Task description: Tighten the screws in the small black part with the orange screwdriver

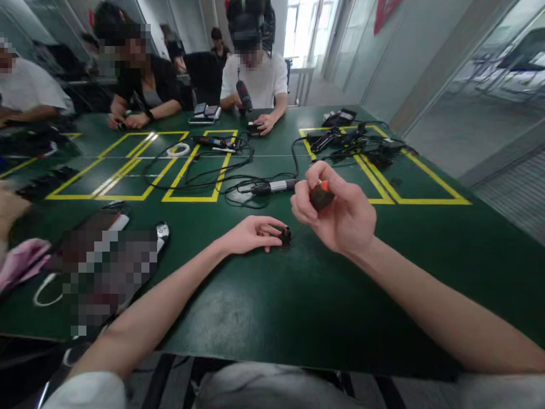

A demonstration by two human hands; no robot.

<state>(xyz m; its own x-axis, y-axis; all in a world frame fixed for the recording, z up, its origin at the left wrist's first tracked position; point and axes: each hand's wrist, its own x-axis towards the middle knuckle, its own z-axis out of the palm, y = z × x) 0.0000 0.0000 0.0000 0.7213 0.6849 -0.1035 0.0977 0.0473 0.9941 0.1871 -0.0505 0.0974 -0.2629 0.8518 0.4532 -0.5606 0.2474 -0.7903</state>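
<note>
My left hand rests on the green table and pinches a small black cylindrical part between thumb and fingers. Just above and to the right of it, my right hand is closed around the dark handle of a tool with an orange end, held upright over the part. What lies below the handle is hidden by my fingers.
A black-and-silver tool with a tangle of cables lies beyond my hands, inside yellow tape boxes. More black gear sits at the far right. Blurred items and a white cord lie at left. Other people sit across the table.
</note>
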